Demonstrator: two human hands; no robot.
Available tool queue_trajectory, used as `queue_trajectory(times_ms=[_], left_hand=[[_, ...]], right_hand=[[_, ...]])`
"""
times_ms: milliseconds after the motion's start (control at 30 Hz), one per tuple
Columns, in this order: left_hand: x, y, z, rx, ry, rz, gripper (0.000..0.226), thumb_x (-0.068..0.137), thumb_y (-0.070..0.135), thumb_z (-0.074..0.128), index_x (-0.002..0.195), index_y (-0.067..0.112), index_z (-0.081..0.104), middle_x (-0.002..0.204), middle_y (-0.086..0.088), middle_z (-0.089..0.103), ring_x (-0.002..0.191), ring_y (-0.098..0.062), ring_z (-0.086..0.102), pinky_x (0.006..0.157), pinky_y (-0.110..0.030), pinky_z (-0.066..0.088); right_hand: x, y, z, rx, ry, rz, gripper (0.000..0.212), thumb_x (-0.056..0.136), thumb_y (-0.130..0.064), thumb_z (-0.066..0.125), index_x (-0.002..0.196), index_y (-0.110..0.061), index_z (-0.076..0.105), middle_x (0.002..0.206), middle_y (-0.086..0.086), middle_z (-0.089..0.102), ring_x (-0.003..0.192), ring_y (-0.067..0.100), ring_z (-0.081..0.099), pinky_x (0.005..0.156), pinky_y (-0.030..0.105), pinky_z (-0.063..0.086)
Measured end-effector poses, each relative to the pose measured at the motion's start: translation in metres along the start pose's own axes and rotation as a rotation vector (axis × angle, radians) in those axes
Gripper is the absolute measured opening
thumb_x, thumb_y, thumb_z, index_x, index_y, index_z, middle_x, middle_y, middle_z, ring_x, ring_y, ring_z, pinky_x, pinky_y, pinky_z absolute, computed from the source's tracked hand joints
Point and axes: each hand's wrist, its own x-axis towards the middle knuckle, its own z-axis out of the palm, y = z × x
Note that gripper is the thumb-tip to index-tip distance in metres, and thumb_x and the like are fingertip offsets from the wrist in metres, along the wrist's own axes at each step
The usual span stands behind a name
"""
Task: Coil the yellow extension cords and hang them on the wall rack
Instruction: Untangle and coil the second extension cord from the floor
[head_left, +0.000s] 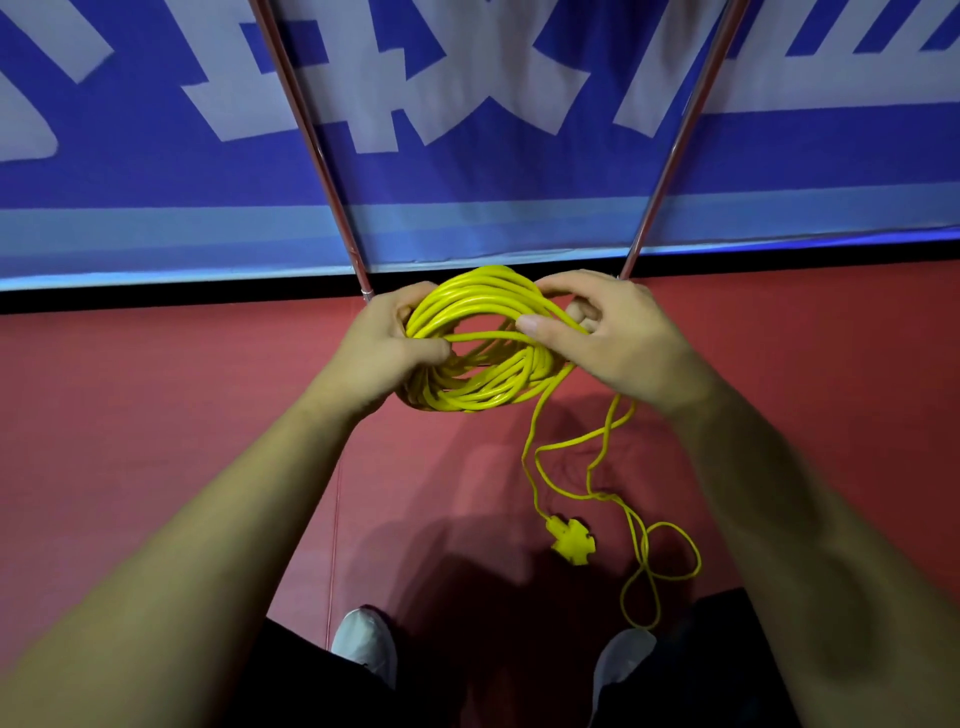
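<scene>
Both hands hold the coil (478, 397) of yellow extension cord at chest level, in front of the blue banner (467, 171). The left hand (387, 348) is curled round the left side of the bundle, with the thumb pressed across the turns. The right hand (618, 338) pinches the right side, thumb on top and fingers curled behind.

From the right side of the coil a tail (528, 441) hangs down to the red floor (156, 389). It ends in a cross-shaped socket block (569, 543), with twisted loose loops (645, 551) lying to the right, near the right shoe (621, 660). This length is not yet wound. No wall rack can be identified in view.

Probable faults:

1. Turn slippage. The turns are uneven and one strand crosses the coil opening. Relaxing either grip would likely let turns spring loose.
2. Knotting. The floor loops cross one another. Drawing them up without untwisting could pull a kink tight.
3. Snagging. The tail lies close to the feet. A step onto it would jerk the coil from the hands.
4. Fouling. Two slanted metal poles (317, 150) stand just beyond the coil and could catch a swinging loop.
</scene>
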Motion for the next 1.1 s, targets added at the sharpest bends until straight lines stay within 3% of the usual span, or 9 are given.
queue_trajectory(times_ms=[167,267,500,633,733,867,933,1000,1100], left_hand=[[0.004,0.002,0.005,0.103,0.041,-0.024,0.026,0.053,0.015,0.066,0.077,0.023,0.061,0.062,0.012,0.055,0.06,-0.009,0.049,0.059,-0.023,0.04],[0.006,-0.003,-0.003,0.202,0.132,-0.091,0.023,0.053,0.013,0.064,0.073,0.024,0.06,0.058,0.012,0.056,0.056,-0.01,0.05,0.06,-0.027,0.041],[0.004,-0.006,-0.022,0.132,0.26,-0.168,0.027,0.052,0.01,0.063,0.078,0.005,0.059,0.061,-0.003,0.05,0.057,-0.016,0.046,0.058,-0.029,0.037],[0.004,-0.007,-0.019,0.019,0.251,-0.206,0.044,0.043,0.014,0.065,0.083,-0.003,0.057,0.068,-0.012,0.05,0.061,-0.02,0.047,0.061,-0.033,0.037],[0.003,-0.005,-0.014,-0.132,0.194,-0.214,0.043,0.046,0.003,0.061,0.086,-0.011,0.051,0.068,-0.015,0.047,0.058,-0.023,0.043,0.057,-0.032,0.037],[0.002,-0.001,-0.011,-0.333,0.105,-0.186,0.038,0.05,-0.003,0.056,0.087,-0.008,0.053,0.057,-0.008,0.043,0.055,-0.021,0.04,0.05,-0.025,0.037],[0.003,-0.001,-0.011,-0.416,0.105,-0.172,0.033,0.043,0.001,0.06,0.075,0.0,0.051,0.059,-0.007,0.04,0.056,-0.021,0.04,0.052,-0.026,0.038],[0.002,0.0,-0.011,-0.507,0.111,-0.153,0.03,0.042,0.002,0.059,0.071,0.007,0.061,0.061,-0.006,0.038,0.058,-0.021,0.039,0.059,-0.03,0.037],[-0.002,-0.001,-0.006,-0.586,0.043,-0.146,0.046,0.043,0.004,0.06,0.088,-0.003,0.054,0.06,-0.004,0.029,0.06,-0.022,0.028,0.06,-0.032,0.027]], right_hand=[[0.0,0.006,-0.005,-0.114,0.02,-0.026,0.025,0.085,-0.044,0.068,0.082,-0.02,0.069,0.072,-0.009,0.058,0.066,0.009,0.049,0.063,0.025,0.038],[-0.001,0.017,-0.007,-0.302,-0.123,0.055,0.028,0.088,-0.031,0.068,0.069,-0.012,0.06,0.061,-0.004,0.05,0.062,0.016,0.046,0.059,0.03,0.028],[-0.003,0.036,-0.007,-0.084,-0.118,0.274,0.014,0.078,-0.006,0.069,0.075,-0.019,0.065,0.063,-0.006,0.058,0.05,0.0,0.048,0.056,0.023,0.042],[-0.003,0.037,0.002,-0.045,-0.139,0.243,0.029,0.077,0.007,0.056,0.082,-0.019,0.069,0.076,0.005,0.069,0.064,0.02,0.063,0.062,0.034,0.052],[0.002,0.038,0.008,0.013,-0.074,0.295,0.042,0.077,0.013,0.046,0.074,-0.023,0.067,0.062,-0.004,0.062,0.053,0.011,0.059,0.049,0.023,0.043],[0.003,0.031,0.026,0.214,-0.005,0.261,0.038,0.071,-0.001,0.037,0.083,-0.027,0.062,0.08,0.0,0.069,0.066,0.033,0.068,0.053,0.03,0.04],[0.003,0.018,0.028,0.355,-0.013,0.208,0.03,0.08,-0.008,0.043,0.094,-0.023,0.064,0.076,-0.006,0.067,0.061,0.012,0.064,0.06,0.025,0.044],[0.004,0.012,0.029,0.484,-0.058,0.17,0.027,0.086,-0.025,0.055,0.11,-0.018,0.064,0.088,-0.01,0.071,0.082,0.003,0.065,0.078,0.018,0.048],[0.001,0.015,0.038,0.414,-0.126,0.212,0.087,0.071,-0.058,0.077,0.143,-0.023,0.042,0.13,-0.01,0.062,0.125,0.003,0.054,0.11,0.034,0.04]])
